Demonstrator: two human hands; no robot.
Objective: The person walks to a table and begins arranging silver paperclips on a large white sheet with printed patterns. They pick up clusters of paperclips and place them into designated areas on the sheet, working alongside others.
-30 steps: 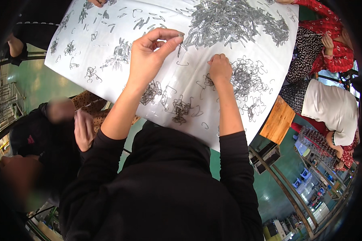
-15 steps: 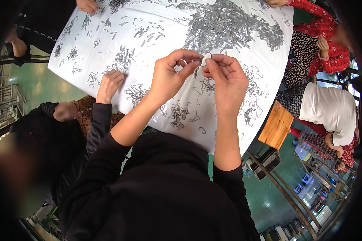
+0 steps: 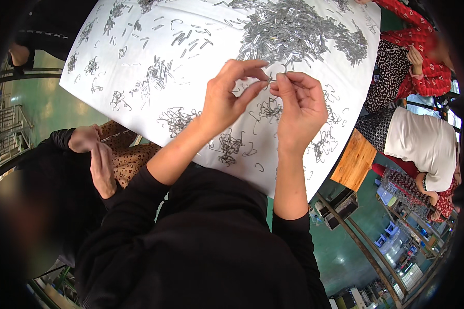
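The left hand [image 3: 225, 98] and right hand [image 3: 303, 113] have curled fingers that nearly touch; I cannot tell what they hold. Bent wires [image 3: 228, 146] lie near them on the white table [image 3: 191, 72], shiny metal bits [image 3: 283, 33] beyond.

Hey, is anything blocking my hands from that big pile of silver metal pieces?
Nothing visible is: beyond the left hand and right hand, only a few stray pieces and white sheet show before the pile.

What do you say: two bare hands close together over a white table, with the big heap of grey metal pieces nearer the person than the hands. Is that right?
Not quite: the head view shows the big heap of grey metal pieces beyond the left hand and right hand, not nearer. The rest stands.
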